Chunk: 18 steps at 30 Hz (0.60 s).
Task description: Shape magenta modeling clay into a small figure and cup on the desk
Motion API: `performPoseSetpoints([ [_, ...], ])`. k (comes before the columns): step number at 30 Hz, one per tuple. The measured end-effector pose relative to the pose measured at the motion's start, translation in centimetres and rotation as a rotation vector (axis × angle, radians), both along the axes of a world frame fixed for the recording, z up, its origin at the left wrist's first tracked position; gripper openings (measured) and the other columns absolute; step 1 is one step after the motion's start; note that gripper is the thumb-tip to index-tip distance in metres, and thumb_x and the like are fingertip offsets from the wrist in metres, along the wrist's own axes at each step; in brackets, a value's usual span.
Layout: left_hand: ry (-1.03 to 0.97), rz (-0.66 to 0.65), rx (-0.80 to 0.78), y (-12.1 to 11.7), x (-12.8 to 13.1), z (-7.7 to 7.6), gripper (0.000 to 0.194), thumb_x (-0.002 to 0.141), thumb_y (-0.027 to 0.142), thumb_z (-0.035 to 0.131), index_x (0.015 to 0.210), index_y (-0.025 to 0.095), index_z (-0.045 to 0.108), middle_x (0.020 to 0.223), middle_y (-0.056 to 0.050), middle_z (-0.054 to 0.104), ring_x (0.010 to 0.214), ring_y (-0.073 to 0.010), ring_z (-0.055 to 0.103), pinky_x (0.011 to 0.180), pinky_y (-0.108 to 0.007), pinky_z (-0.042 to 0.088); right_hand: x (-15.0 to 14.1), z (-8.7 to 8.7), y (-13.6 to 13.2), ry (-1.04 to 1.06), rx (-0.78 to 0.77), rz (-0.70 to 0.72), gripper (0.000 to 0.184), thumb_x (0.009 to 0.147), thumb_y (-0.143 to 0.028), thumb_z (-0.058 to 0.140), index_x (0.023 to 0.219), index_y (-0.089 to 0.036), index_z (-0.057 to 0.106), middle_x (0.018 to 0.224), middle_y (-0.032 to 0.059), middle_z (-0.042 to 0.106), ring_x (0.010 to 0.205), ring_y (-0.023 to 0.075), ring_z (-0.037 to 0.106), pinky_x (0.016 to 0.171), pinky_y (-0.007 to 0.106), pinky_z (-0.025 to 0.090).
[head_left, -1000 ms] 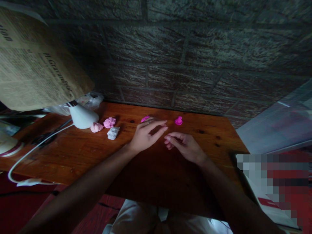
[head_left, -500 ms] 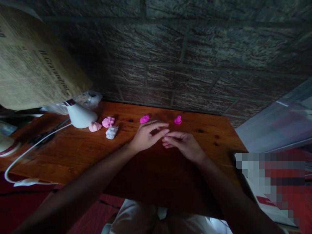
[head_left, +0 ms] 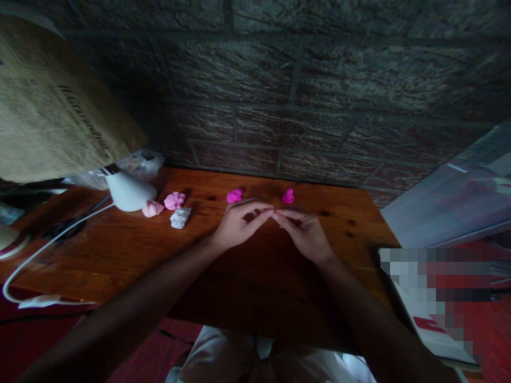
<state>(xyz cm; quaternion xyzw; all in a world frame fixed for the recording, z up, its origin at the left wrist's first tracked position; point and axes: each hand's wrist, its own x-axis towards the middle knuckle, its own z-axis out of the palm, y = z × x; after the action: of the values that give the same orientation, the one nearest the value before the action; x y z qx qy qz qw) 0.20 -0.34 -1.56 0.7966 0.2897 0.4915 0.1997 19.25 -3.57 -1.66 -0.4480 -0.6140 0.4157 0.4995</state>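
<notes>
Over the middle of the wooden table, my left hand (head_left: pixel 242 223) and my right hand (head_left: pixel 306 233) meet at their fingertips. Thumb and forefinger are pinched on each side. Whatever sits between them is too small or hidden to make out. Just beyond my left hand lies a bright magenta lump (head_left: pixel 234 196) that looks like modelling clay. A second magenta piece (head_left: pixel 288 196), with a narrower top, rests past my right fingers. Farther left are a pink lump (head_left: pixel 174 200), a paler pink lump (head_left: pixel 153 208) and a whitish lump (head_left: pixel 180 218), close together.
A lamp with a white base (head_left: pixel 130 190) and a newsprint-patterned shade (head_left: pixel 64 106) stands at the left, its white cord (head_left: pixel 51 231) running over the table. Behind it is a clear plastic bag (head_left: pixel 143 162). A brick-patterned wall (head_left: pixel 255 125) borders the table's (head_left: pixel 120 260) back edge.
My right hand has come up to my left, and their fingertips, apart before, now touch. The left magenta lump, partly covered earlier, shows more fully. The whole view has shifted slightly.
</notes>
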Motion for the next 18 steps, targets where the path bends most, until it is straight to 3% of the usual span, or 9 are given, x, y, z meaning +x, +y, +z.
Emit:
performPoseSetpoints([
  [3,-0.046,-0.030,-0.083,0.21,0.07,-0.25,0.019,0.094,0.028,0.068,0.105,0.015,0.076,0.094,-0.008,0.080,0.077,-0.0144,0.074,0.065,-0.022,0.057,0.00,-0.13,0.09,0.043,-0.045,-0.018,0.025,0.079,-0.045,0.080,0.092,-0.024,0.081,0.091,0.0042,0.080,0.081,0.0202,0.072,0.078,0.037,0.059],
  [7,-0.080,-0.173,-0.292,0.43,0.25,-0.73,0.024,0.094,0.035,0.068,0.105,0.015,0.077,0.101,-0.010,0.081,0.084,-0.0172,0.076,0.071,-0.025,0.061,0.12,-0.42,0.28,0.111,-0.113,-0.061,0.038,0.068,-0.045,0.088,0.095,-0.022,0.074,0.089,0.0048,0.079,0.082,0.0213,0.073,0.079,0.037,0.060],
  [11,-0.091,-0.289,-0.492,0.55,0.38,-0.98,0.026,0.090,0.039,0.072,0.103,0.018,0.079,0.098,-0.008,0.082,0.081,-0.0185,0.077,0.072,-0.030,0.063,0.33,-0.63,0.30,0.061,-0.070,-0.083,0.039,0.067,-0.043,0.089,0.092,-0.022,0.066,0.083,0.0037,0.076,0.077,0.0211,0.074,0.074,0.035,0.059],
  [14,-0.106,-0.339,-0.492,0.71,0.24,-0.90,0.026,0.087,0.041,0.075,0.101,0.019,0.079,0.101,-0.009,0.081,0.084,-0.0195,0.077,0.074,-0.032,0.064,0.32,-0.55,0.14,0.013,-0.058,-0.065,0.035,0.070,-0.043,0.087,0.089,-0.023,0.066,0.083,0.0033,0.075,0.075,0.0207,0.073,0.072,0.034,0.058],
  [18,-0.110,-0.368,-0.489,0.94,-0.02,-0.68,0.027,0.086,0.043,0.076,0.095,0.018,0.077,0.096,-0.009,0.080,0.073,-0.0155,0.074,0.065,-0.028,0.062,0.17,-0.21,0.00,0.064,-0.073,0.016,0.035,0.071,-0.041,0.087,0.096,-0.024,0.070,0.093,0.0037,0.077,0.090,0.0218,0.074,0.088,0.038,0.058],
])
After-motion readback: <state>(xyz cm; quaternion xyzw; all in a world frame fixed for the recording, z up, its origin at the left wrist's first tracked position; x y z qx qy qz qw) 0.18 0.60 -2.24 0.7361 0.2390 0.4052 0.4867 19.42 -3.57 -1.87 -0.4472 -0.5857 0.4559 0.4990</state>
